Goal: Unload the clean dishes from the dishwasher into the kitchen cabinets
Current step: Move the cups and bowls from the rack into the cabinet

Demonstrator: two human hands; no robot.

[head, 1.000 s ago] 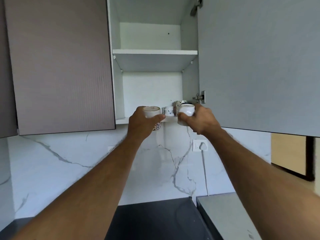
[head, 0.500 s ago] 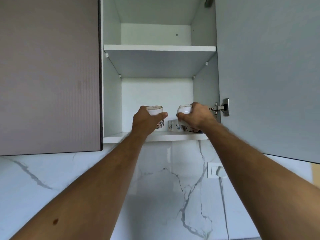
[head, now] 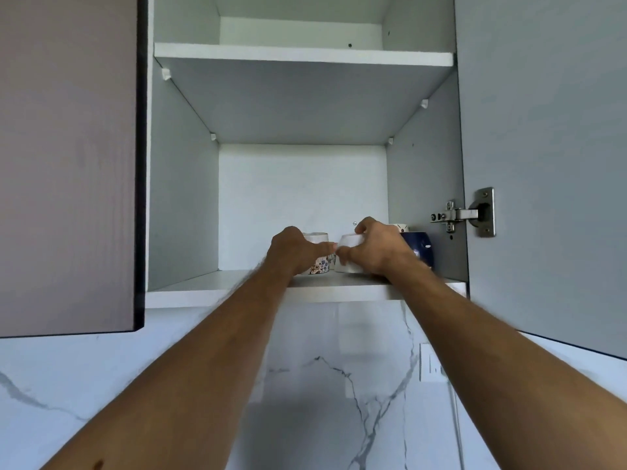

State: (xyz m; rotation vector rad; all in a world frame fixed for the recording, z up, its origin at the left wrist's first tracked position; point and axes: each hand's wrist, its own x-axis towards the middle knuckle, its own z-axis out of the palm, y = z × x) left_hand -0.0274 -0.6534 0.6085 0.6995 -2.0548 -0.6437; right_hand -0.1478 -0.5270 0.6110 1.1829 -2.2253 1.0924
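Observation:
Both arms reach up into an open wall cabinet. My left hand (head: pixel 294 250) grips a flower-patterned cup (head: pixel 319 263) that rests on the bottom shelf (head: pixel 217 290). My right hand (head: pixel 375 247) holds a plain white cup (head: pixel 349 242) right beside it, its base at or just above the shelf. The two cups nearly touch. Behind my right hand stand a dark blue mug (head: pixel 419 247) and a white patterned cup (head: pixel 402 227), both partly hidden.
The upper shelf (head: pixel 302 57) shows nothing on it. The cabinet's grey door (head: pixel 543 147) hangs open at the right with its metal hinge (head: pixel 468 213). A closed brown door (head: pixel 68 157) is at the left. Marble backsplash and a wall socket (head: pixel 431 362) lie below.
Both hands have carried the cups from in front of the shelf edge into the cabinet and lowered them onto the bottom shelf. The view has tilted upward and closer.

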